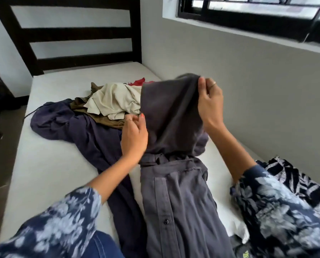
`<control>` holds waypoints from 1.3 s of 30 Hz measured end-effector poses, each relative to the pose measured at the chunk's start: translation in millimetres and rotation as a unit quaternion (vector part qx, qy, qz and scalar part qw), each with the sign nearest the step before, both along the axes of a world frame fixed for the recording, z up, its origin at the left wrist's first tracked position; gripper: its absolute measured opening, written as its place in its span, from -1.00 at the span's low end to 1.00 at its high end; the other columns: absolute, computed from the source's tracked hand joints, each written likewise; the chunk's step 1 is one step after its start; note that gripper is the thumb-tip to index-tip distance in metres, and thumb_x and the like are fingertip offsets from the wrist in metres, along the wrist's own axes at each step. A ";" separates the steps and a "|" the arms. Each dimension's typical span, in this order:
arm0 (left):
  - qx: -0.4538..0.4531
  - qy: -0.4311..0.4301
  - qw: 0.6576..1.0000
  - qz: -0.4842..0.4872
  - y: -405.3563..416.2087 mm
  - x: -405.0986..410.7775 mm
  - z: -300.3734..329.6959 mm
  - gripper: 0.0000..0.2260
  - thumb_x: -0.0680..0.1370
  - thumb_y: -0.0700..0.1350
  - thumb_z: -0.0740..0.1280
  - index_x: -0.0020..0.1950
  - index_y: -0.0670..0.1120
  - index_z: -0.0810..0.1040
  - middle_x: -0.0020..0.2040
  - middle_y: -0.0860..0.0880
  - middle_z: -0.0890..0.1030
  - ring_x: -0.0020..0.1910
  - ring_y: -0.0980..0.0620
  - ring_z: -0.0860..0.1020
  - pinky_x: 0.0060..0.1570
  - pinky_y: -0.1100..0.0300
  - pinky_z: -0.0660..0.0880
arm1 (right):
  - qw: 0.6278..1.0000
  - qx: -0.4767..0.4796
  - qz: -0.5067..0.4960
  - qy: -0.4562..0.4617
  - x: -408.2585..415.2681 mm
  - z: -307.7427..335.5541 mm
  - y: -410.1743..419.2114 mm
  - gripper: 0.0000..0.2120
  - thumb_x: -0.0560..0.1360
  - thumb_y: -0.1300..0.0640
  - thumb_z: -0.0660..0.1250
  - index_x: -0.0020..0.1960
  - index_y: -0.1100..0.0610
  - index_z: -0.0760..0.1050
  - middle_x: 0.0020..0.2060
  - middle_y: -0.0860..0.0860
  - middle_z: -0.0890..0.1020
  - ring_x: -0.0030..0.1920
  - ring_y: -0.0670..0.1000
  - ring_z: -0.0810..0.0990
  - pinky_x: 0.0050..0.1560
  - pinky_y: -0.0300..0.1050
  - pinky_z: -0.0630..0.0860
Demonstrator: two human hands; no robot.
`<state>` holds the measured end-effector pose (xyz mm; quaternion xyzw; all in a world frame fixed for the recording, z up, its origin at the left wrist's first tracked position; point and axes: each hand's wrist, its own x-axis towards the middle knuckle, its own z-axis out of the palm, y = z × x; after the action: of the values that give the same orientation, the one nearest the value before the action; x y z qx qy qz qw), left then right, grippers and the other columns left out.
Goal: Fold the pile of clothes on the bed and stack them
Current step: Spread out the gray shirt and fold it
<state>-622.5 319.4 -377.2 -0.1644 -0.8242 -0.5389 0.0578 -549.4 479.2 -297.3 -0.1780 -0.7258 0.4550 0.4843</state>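
While the grey button-front cotton shirt [177,192] lies stretched along the white mattress [49,174], its long axis runs straight away from the person, button placket nearest them and the far end lifted off the bed. That raised far part hangs as a loose flap between the two hands, and the coming fold, as I judge it, turns on this: the flap has to travel back along the shirt's own length, toward the person, to land on the flat lower half.

Her right hand [209,103] is the higher and farther one; its grip is narrow, thumb and fingertips pinched shut on the top edge of the flap. Her left hand [135,135] sits lower and nearer, at the flap's left edge just above the crease where cloth meets bed; its fingers are curled against the fabric, touching it, though I cannot tell whether they actually clamp it or only steady it. The left hand is the nearer to the crease, so it looks placed to hold the fold line.

Just left of the shirt, touching it, a long dark navy garment [77,131] sprawls across the mattress. Beyond it sits the unfolded pile: a cream cloth [114,101] over an olive-brown piece [103,120], with a scrap of red fabric [136,81] behind. To the right, near the person's sleeve, lies a black-and-white leaf-print garment [295,175]. A dark slatted headboard [71,32] closes the far end of the bed.
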 end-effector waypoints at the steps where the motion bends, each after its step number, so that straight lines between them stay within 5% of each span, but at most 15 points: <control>1: -0.007 -0.103 0.995 -0.008 6.8 -12.6 5.7 -0.55 0.59 0.26 0.04 0.02 -0.10 0.44 0.05 -0.07 0.57 0.06 -0.09 0.54 0.01 0.07 0.43 | 0.999 -0.030 0.038 0.015 2.1 7.8 -2.0 -0.64 0.64 0.15 0.15 -0.33 -0.01 0.27 -0.47 -0.21 0.31 -0.38 -0.22 0.25 -0.24 -0.27 0.25; 4: 0.072 -0.311 0.933 -0.165 30.0 -40.5 16.1 -0.06 0.30 0.61 -0.07 0.39 -0.02 0.43 0.38 -0.02 0.46 0.30 -0.01 0.46 0.31 0.03 0.38 | 0.982 -0.106 0.153 0.028 7.6 10.8 -2.8 -0.70 0.65 0.15 0.14 -0.26 0.05 0.38 -0.36 -0.15 0.40 -0.30 -0.20 0.32 -0.22 -0.34 0.31; 7: 0.143 -0.334 0.891 -0.273 46.3 -38.9 46.5 -0.18 0.45 0.48 -0.16 0.23 -0.09 0.54 0.07 -0.08 0.65 0.03 0.03 0.62 -0.03 0.16 0.55 | 0.958 -0.175 0.229 0.004 11.9 -4.3 6.9 -0.73 0.64 0.11 0.16 -0.23 0.07 0.40 -0.26 0.02 0.39 -0.19 -0.07 0.35 -0.15 -0.21 0.35; 10: 0.068 -0.280 0.894 -0.343 61.1 -36.5 73.0 -0.21 0.52 0.40 -0.15 0.33 -0.19 0.46 0.02 -0.29 0.61 -0.05 -0.16 0.60 0.04 -0.03 0.51 | 0.925 -0.252 0.285 0.006 16.7 -12.8 13.7 -0.82 0.58 0.03 0.26 -0.12 0.12 0.41 -0.16 0.09 0.43 -0.05 0.04 0.38 0.07 -0.05 0.37; 13: -0.029 -0.269 0.873 -0.406 69.9 -35.2 80.2 -0.43 0.53 0.35 0.08 0.20 -0.07 0.54 0.05 -0.13 0.64 0.02 -0.03 0.59 -0.04 0.11 0.49 | 0.906 -0.298 0.302 0.017 17.7 -14.2 17.3 -0.85 0.61 0.09 0.20 -0.01 0.17 0.44 -0.01 0.14 0.53 0.08 0.08 0.45 0.27 0.04 0.40; 16: 0.020 -0.266 0.876 -0.402 79.5 -33.2 78.3 -0.57 0.55 0.22 0.24 0.12 -0.11 0.59 0.07 -0.09 0.66 0.07 -0.02 0.62 -0.01 0.16 0.53 | 0.886 -0.324 0.329 0.025 18.9 -10.2 21.6 -0.83 0.64 0.20 0.13 -0.10 0.15 0.43 -0.06 0.13 0.57 -0.01 0.03 0.55 0.15 -0.08 0.52; 18: 0.036 -0.227 0.902 -0.365 85.2 -32.0 76.7 -0.61 0.55 0.15 0.30 0.08 -0.18 0.60 0.02 -0.15 0.67 0.06 -0.09 0.62 0.05 0.09 0.52 | 0.882 -0.330 0.336 0.019 19.4 -10.3 23.1 -0.83 0.62 0.26 0.15 -0.12 0.14 0.42 -0.16 0.06 0.60 -0.12 -0.03 0.59 -0.02 -0.18 0.55; 21: -0.035 -0.093 0.946 -0.310 92.6 -34.5 71.3 -0.65 0.58 0.11 0.28 -0.09 -0.19 0.61 -0.12 -0.16 0.66 -0.07 -0.12 0.60 -0.05 0.05 0.50 | 0.925 -0.266 0.271 -0.009 18.0 -15.5 18.1 -0.92 0.59 0.26 0.23 -0.06 0.14 0.43 -0.19 0.01 0.63 -0.20 -0.10 0.62 -0.18 -0.27 0.53; 23: -0.041 -0.037 0.956 -0.287 97.2 -40.3 69.9 -0.68 0.59 0.10 0.26 -0.16 -0.12 0.57 -0.19 -0.09 0.62 -0.14 -0.07 0.57 -0.10 0.07 0.47 | 0.951 -0.234 0.203 0.004 14.9 -21.0 18.5 -0.95 0.57 0.17 0.30 -0.02 0.13 0.44 -0.16 0.01 0.61 -0.16 -0.07 0.60 -0.11 -0.20 0.52; 25: -0.031 0.018 0.969 -0.244 101.0 -51.9 74.3 -0.67 0.59 0.09 0.25 -0.03 -0.17 0.59 -0.10 -0.11 0.65 -0.07 -0.09 0.59 -0.02 0.05 0.50 | 0.958 -0.240 0.156 -0.006 9.3 -24.6 25.2 -0.78 0.55 0.07 0.34 0.13 0.13 0.39 -0.02 0.08 0.57 -0.10 -0.01 0.56 -0.04 -0.08 0.52; 28: -0.048 0.098 0.966 -0.233 95.1 -61.1 79.3 -0.71 0.60 0.02 0.26 0.10 -0.17 0.60 -0.01 -0.14 0.66 0.01 -0.09 0.60 0.03 0.04 0.51 | 0.929 -0.305 0.195 -0.077 -0.4 -31.5 34.6 -0.43 0.51 -0.15 0.32 0.39 0.07 0.24 0.17 0.11 0.52 -0.18 0.00 0.55 -0.18 -0.09 0.55; 31: -0.055 0.183 0.934 -0.302 84.0 -58.9 78.8 -0.73 0.59 -0.03 0.28 0.23 -0.09 0.58 0.07 -0.08 0.66 0.10 -0.03 0.60 0.12 0.08 0.49 | 0.862 -0.385 0.310 -0.113 -20.2 -25.5 51.0 -0.26 0.38 -0.36 0.29 0.41 0.05 0.35 0.13 0.15 0.53 -0.18 0.04 0.60 -0.27 -0.09 0.56; 33: -0.083 0.235 0.912 -0.326 76.2 -58.0 71.0 -0.76 0.57 -0.03 0.30 0.17 -0.10 0.60 -0.04 -0.03 0.66 0.02 -0.03 0.59 0.02 0.10 0.48 | 0.832 -0.401 0.362 -0.128 -33.9 -20.0 59.7 -0.51 0.53 -0.19 0.23 0.27 0.14 0.52 0.10 0.17 0.59 -0.01 0.08 0.63 -0.03 -0.02 0.60; 35: -0.130 0.290 0.891 -0.324 70.0 -64.5 62.3 -0.79 0.57 -0.01 0.32 0.08 -0.11 0.61 -0.07 0.00 0.60 0.00 -0.05 0.54 0.01 0.05 0.46 | 0.834 -0.394 0.356 -0.151 -48.6 -16.2 61.8 -0.73 0.59 0.10 0.15 0.07 0.23 0.56 -0.06 0.15 0.65 -0.05 0.04 0.63 0.03 -0.09 0.57; 39: -0.264 0.359 0.870 -0.212 71.5 -67.4 48.5 -0.62 0.52 0.10 0.34 0.26 -0.06 0.54 0.18 0.00 0.47 0.16 -0.04 0.42 0.12 0.04 0.40 | 0.919 -0.203 0.266 -0.210 -76.4 -13.0 64.2 -0.75 0.54 0.34 0.19 -0.10 0.09 0.59 -0.27 -0.02 0.68 -0.19 -0.02 0.61 -0.16 -0.15 0.57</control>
<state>-689.9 390.9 -328.7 -0.5266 -0.8034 -0.2041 0.1889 -625.8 543.3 -310.3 -0.1641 -0.7233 0.6569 0.1355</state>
